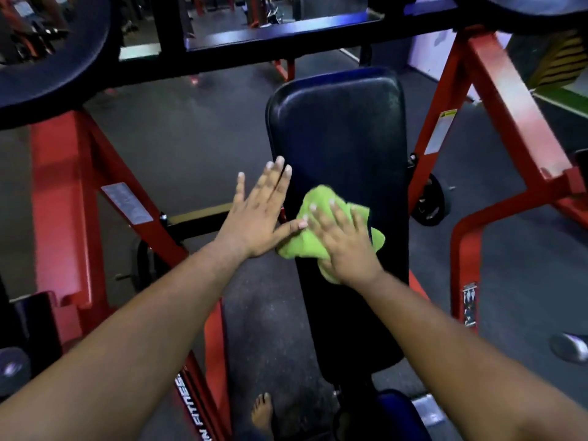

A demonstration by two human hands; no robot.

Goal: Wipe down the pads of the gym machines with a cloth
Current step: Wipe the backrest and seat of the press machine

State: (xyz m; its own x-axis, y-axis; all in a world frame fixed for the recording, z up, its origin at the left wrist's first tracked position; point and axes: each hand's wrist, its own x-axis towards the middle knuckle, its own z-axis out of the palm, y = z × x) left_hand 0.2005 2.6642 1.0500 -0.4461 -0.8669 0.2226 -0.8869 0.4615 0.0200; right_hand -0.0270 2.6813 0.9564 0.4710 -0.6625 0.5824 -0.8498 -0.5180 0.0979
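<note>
A long black back pad (337, 128) of a red-framed gym machine runs away from me in the middle of the view. A bright green cloth (313, 240) lies crumpled on the pad's near half. My right hand (342, 246) presses flat on the cloth, fingers spread over it. My left hand (261, 211) rests flat against the pad's left edge, fingers straight and apart, its thumb touching the cloth. The part of the cloth beneath my right palm is hidden.
Red steel frame legs (63, 198) stand left and right (509, 106) of the pad. A black crossbar (286, 52) with large weight plates (47, 58) passes overhead. A small plate (428, 202) sits at the right. My bare foot (262, 415) stands on the grey floor.
</note>
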